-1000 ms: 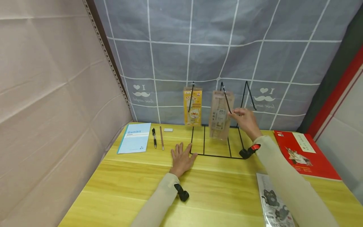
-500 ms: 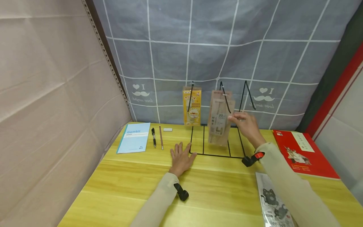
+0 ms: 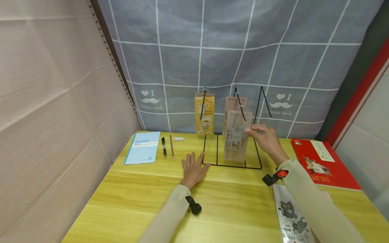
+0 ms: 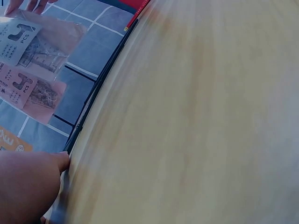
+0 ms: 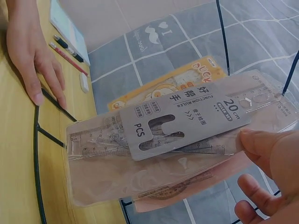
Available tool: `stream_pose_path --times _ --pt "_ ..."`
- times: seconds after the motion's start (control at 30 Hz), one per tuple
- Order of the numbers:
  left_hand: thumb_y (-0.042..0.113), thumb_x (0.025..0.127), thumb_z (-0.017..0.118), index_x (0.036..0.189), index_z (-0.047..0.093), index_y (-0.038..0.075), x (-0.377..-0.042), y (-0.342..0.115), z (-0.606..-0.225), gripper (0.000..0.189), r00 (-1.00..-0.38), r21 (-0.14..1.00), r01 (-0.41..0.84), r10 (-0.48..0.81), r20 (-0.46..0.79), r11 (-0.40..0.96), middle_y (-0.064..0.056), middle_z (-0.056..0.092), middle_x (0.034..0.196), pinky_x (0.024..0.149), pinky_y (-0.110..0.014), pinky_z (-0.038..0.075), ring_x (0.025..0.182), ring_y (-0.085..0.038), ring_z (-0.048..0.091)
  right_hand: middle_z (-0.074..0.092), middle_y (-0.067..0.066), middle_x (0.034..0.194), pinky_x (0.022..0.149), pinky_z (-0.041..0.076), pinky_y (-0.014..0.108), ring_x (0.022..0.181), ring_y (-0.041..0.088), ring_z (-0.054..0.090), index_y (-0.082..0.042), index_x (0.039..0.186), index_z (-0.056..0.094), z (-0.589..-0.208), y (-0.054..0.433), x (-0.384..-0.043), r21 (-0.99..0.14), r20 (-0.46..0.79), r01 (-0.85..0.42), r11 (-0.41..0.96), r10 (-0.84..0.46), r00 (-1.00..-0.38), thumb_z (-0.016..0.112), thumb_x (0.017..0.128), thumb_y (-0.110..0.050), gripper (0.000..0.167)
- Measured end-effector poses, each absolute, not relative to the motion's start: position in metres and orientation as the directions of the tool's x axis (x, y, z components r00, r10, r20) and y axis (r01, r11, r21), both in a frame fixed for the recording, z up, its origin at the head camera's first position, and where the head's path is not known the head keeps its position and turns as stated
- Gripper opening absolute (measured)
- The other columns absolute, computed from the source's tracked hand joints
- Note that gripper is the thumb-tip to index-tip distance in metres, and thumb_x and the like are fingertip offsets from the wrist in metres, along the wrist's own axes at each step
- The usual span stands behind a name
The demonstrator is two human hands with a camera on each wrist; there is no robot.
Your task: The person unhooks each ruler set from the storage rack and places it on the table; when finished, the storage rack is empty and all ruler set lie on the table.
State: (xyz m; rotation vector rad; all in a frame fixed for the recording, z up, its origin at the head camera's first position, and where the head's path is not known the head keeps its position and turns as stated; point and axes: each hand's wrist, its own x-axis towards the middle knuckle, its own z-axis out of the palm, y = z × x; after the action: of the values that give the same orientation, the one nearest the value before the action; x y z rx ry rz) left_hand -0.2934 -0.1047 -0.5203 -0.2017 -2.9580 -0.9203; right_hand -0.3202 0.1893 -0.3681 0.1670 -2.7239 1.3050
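Note:
My right hand [image 3: 268,140] pinches the right edge of a clear ruler set packet [image 3: 235,145], thumb on its front. In the right wrist view, a grey card marked 20 cm shows in this ruler set [image 5: 187,121]. The packet's top overlaps the front end of the middle hook [image 3: 240,103] of a black wire rack [image 3: 225,165]. Behind it hangs a pink ruler set packet [image 5: 224,175], partly hidden. My left hand [image 3: 192,171] rests on the table with fingers spread, its thumb at the rack's base, as the left wrist view shows thumb [image 4: 63,161] against the bar.
A yellow duck packet [image 3: 205,116] hangs on the left hook. A notebook [image 3: 143,148], pen [image 3: 164,147], pencil [image 3: 172,148] and eraser [image 3: 179,139] lie at left. A red book [image 3: 325,163] and a cat-printed ruler packet [image 3: 290,212] lie at right. A grey curtain [image 3: 225,67] hangs behind.
My right hand has drawn the front ruler set packet forward and down along the middle hook, exposing more of the pink packet behind. My left hand stays in place.

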Motion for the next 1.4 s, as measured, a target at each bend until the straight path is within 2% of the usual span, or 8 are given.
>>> stream_pose_path --times 0.3,0.57,0.8,1.03,1.4 --pt "0.049 0.109 0.045 0.162 0.038 0.019 -0.294 -0.103 -0.52 0.061 -0.992 0.558 0.129 0.107 0.073 0.819 -0.027 0.019 0.169 0.123 -0.073 -0.001 0.159 -0.049 0.005 0.049 0.016 0.157 0.119 0.034 0.063 0.149 0.043 0.039 -0.003 0.127 0.071 -0.369 0.19 -0.307 -0.782 0.13 -0.127 0.61 -0.04 -0.991 0.064 0.098 -0.059 0.064" --pt "0.045 0.109 0.048 0.161 0.039 0.016 -0.297 -0.103 -0.523 0.06 -0.992 0.562 0.13 0.108 0.073 0.817 -0.029 0.018 0.169 0.123 -0.073 -0.002 0.159 -0.051 0.005 0.047 0.015 0.16 0.12 0.029 0.066 0.153 0.043 0.034 -0.001 0.13 0.069 -0.366 0.19 -0.293 -0.795 0.096 -0.102 0.598 -0.041 -0.995 0.065 0.096 -0.06 0.068" --pt "0.048 0.109 0.046 0.164 0.035 0.019 -0.298 -0.103 -0.525 0.063 -0.993 0.554 0.115 0.106 0.049 0.824 -0.027 0.015 0.17 0.124 -0.072 -0.005 0.16 -0.049 0.001 0.045 0.015 0.161 0.12 0.03 0.067 0.153 0.043 0.034 -0.002 0.132 0.069 -0.366 0.193 -0.283 -0.79 0.083 -0.096 0.605 -0.049 -0.995 0.064 0.096 -0.062 0.07" --pt "0.05 0.109 0.046 0.161 0.039 0.018 -0.296 -0.103 -0.519 0.062 -0.993 0.548 0.121 0.101 0.067 0.827 -0.028 0.019 0.169 0.123 -0.074 0.0 0.159 -0.05 0.007 0.048 0.015 0.159 0.117 0.033 0.067 0.15 0.043 0.037 -0.003 0.128 0.071 -0.368 0.193 -0.272 -0.795 0.089 -0.104 0.598 -0.055 -0.995 0.065 0.096 -0.062 0.068" --pt "0.049 0.109 0.045 0.162 0.039 0.018 -0.296 -0.103 -0.519 0.061 -0.991 0.541 0.131 0.107 0.075 0.831 -0.028 0.02 0.169 0.123 -0.074 0.001 0.159 -0.051 0.007 0.048 0.016 0.159 0.116 0.035 0.066 0.151 0.043 0.037 -0.002 0.131 0.069 -0.369 0.195 -0.258 -0.801 0.095 -0.112 0.588 -0.059 -0.994 0.066 0.096 -0.06 0.068"
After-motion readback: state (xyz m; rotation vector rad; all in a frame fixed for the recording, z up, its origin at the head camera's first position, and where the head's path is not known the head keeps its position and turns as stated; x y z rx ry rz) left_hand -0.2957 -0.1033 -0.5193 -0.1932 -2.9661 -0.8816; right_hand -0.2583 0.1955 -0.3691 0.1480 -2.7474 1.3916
